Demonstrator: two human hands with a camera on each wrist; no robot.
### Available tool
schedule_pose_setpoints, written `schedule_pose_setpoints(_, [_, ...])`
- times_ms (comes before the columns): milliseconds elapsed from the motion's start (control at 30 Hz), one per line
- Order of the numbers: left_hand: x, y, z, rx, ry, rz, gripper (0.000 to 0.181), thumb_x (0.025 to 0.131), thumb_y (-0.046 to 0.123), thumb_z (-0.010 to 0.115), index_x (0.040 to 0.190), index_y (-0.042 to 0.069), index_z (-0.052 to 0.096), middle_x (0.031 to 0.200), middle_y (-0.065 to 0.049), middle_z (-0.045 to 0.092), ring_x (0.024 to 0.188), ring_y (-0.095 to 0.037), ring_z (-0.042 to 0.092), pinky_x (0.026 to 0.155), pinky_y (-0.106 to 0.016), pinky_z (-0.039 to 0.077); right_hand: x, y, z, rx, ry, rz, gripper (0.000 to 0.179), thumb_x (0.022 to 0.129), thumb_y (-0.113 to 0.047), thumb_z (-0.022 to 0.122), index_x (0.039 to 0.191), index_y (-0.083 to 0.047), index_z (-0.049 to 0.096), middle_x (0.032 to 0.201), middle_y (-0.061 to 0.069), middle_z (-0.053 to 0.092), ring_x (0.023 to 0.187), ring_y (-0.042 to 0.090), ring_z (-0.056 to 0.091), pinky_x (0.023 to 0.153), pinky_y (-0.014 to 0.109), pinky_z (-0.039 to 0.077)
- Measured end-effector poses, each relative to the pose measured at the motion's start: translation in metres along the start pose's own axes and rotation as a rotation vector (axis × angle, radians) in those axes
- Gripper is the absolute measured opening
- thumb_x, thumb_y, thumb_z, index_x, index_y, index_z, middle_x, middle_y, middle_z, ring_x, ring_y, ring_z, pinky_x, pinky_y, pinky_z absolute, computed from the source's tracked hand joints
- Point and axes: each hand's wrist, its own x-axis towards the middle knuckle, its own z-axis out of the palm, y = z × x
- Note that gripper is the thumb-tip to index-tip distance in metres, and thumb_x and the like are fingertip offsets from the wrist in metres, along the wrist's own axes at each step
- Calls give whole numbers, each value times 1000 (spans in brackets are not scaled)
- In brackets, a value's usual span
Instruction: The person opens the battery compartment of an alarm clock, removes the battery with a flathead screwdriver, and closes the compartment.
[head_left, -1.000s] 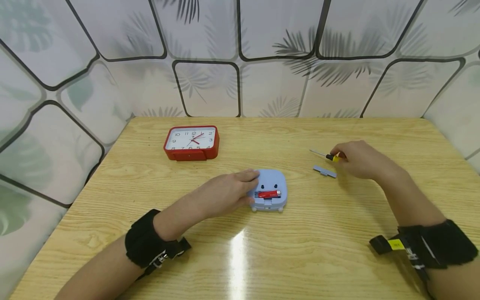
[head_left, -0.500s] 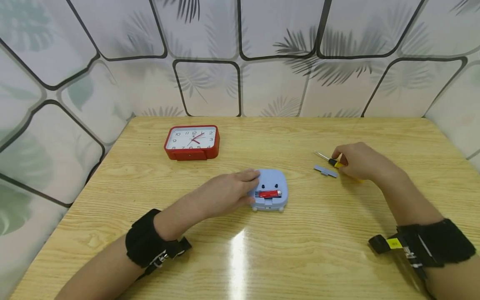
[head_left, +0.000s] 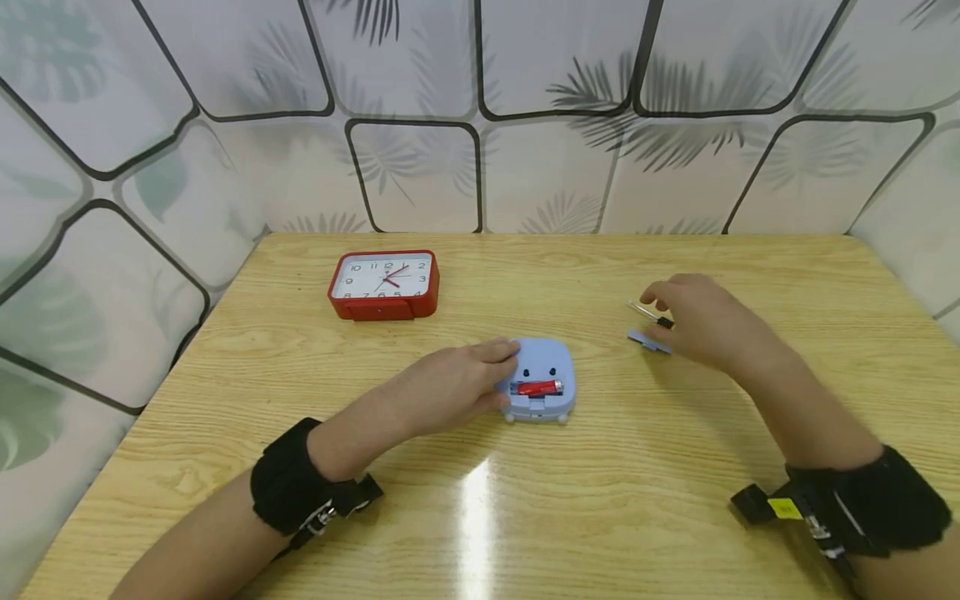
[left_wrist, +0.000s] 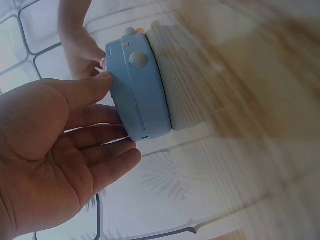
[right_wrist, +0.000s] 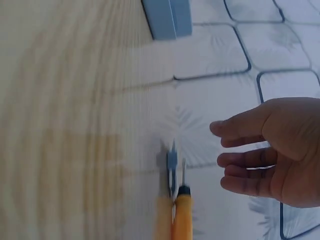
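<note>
A small light-blue case (head_left: 546, 358) with an uncovered battery compartment lies on the table, a red battery (head_left: 538, 388) inside it. My left hand (head_left: 453, 387) rests on its left side, with fairly straight fingers on the back and the thumb at the edge; the left wrist view shows them against the case (left_wrist: 142, 95). To the right, my right hand (head_left: 708, 321) hovers over a screwdriver (head_left: 663, 322) and a thin blue battery cover (head_left: 639, 337). In the right wrist view this hand (right_wrist: 280, 150) is loosely spread, holding nothing, apart from the yellow-handled screwdriver (right_wrist: 183, 215).
A red alarm clock (head_left: 384, 287) stands at the back left, beyond my left hand. The wooden table (head_left: 600, 500) ends at a patterned backdrop (head_left: 540, 175) behind and at both sides. Black straps sit on both forearms.
My right hand has let go of the screwdriver, leaving it beside the battery cover, and has shifted slightly left with its fingers spreading. The left hand and the blue case stay put.
</note>
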Motion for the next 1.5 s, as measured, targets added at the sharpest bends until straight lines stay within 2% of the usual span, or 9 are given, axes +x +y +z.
schedule_pose_setpoints(67, [0,0,0,-1,1,0,50,98,30,65,140,3,56,154,-12,45,137,-26,51,108,-36,48,-1,-14,2,25,37,-53,34,90,-16,73,118,2,66,105,18,67,99,33,61,82,49,52])
schedule_pose_setpoints(233, [0,0,0,-7,-1,-4,51,98,30,65,141,3,56,154,-12,45,136,-26,51,109,-36,47,-5,-47,9,91,70,-188,27,90,-18,75,112,-4,71,100,9,69,93,25,63,80,43,54])
schedule_pose_setpoints(367, [0,0,0,-8,-9,-8,52,99,31,64,142,3,55,155,-12,44,136,-26,51,108,-36,47,-7,-65,16,127,68,-243,23,90,-24,75,109,-10,73,97,1,67,91,19,61,78,36,54])
schedule_pose_setpoints(500, [0,0,0,-6,-8,-6,52,99,31,64,143,4,54,155,-12,44,136,-26,51,108,-36,48,-8,-76,22,140,29,-291,19,90,-27,76,106,-16,75,99,-4,66,88,13,60,75,30,54])
schedule_pose_setpoints(667, [1,-1,1,-9,-2,-1,53,99,31,64,143,3,54,155,-12,44,137,-26,50,108,-36,48,-8,-81,27,137,-20,-336,18,89,-28,77,105,-19,75,103,-6,67,88,12,60,75,28,55])
schedule_pose_setpoints(1000, [1,-1,0,-11,-1,-1,53,98,30,64,143,3,54,155,-12,44,137,-26,51,107,-36,48,-8,-83,31,111,-22,-364,17,88,-26,78,101,-15,75,99,-6,65,84,8,61,72,25,55])
schedule_pose_setpoints(1200, [1,0,1,-8,2,-3,52,99,30,64,142,3,54,154,-12,44,135,-26,52,107,-36,49,-7,-83,33,106,10,-376,10,90,-21,76,96,-13,74,95,-5,66,78,5,57,68,23,53])
schedule_pose_setpoints(1500, [1,-1,-1,-9,2,-6,54,98,30,66,142,3,54,155,-12,44,135,-26,52,107,-35,49,-8,-80,30,110,69,-386,7,86,-18,77,87,-15,70,85,-8,62,73,6,57,64,21,52])
